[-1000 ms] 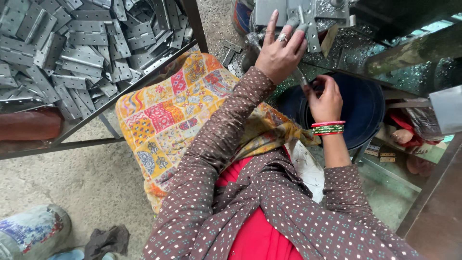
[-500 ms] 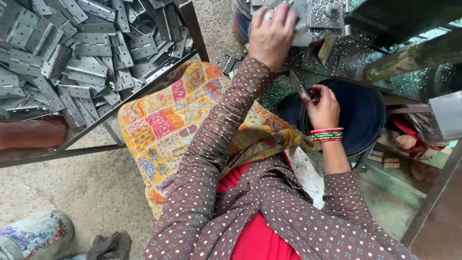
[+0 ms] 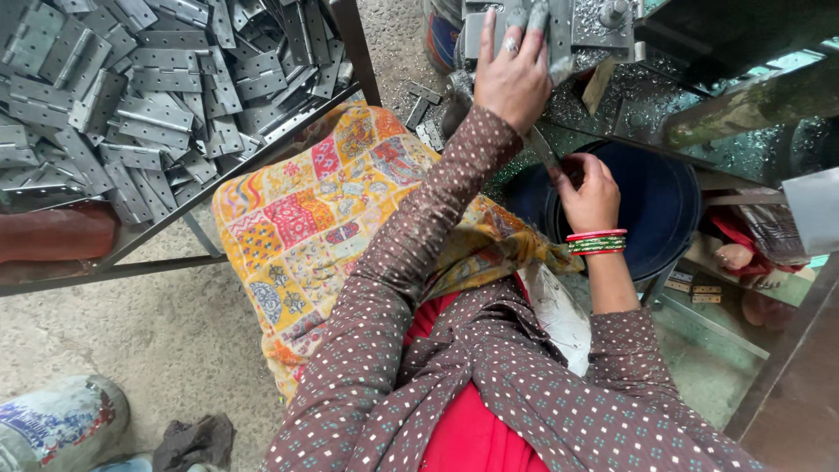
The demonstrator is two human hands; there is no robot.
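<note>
Nearest the camera were the brown dotted sleeves (image 3: 489,393) over a red garment, and to the left a patterned cloth (image 3: 306,218) spread across the lap in yellow, red and blue; at the near left corner lay a painted can (image 3: 52,424) and a dark rag (image 3: 192,441) on the concrete floor. Further out, the right hand (image 3: 587,188), with red and green bangles (image 3: 596,242) at the wrist, was curled shut around a thin metal rod (image 3: 544,150), fingers pressed together on it; it hovered over the rim of a dark blue bucket (image 3: 664,210). Beyond it, the left hand (image 3: 514,74) reached up to the far edge, fingers laid close together and flat on a grey metal plate (image 3: 559,35) at the machine; whether they gripped it I cannot tell; a ring showed on one finger. On the far left a metal-framed table (image 3: 262,157) carried a heap of grey hinges (image 3: 131,96); a few more lay on the floor beside it.
</note>
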